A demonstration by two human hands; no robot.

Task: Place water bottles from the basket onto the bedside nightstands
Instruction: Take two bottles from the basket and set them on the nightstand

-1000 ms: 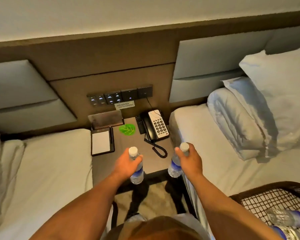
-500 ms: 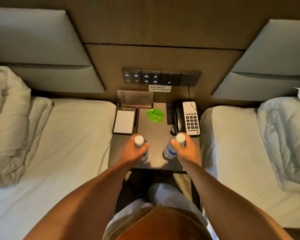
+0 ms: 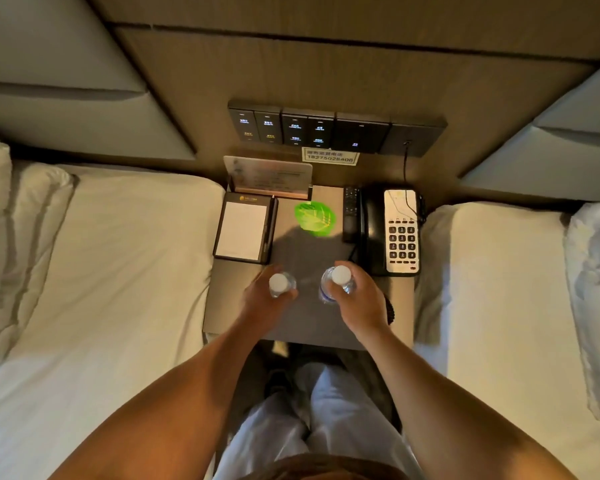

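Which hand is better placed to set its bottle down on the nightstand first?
Left, marginally. The left hand holds its bottle over bare nightstand; the right hand works close to the telephone and its cord.

Beyond your hands, a brown wood-grain wall panel [image 3: 326, 74] carries a row of dark switch plates [image 3: 326, 131]. Grey padded headboards [image 3: 66, 98] flank it. A white-sheeted bed [image 3: 101, 271] lies to each side of your arms, lit by warm, dim light.
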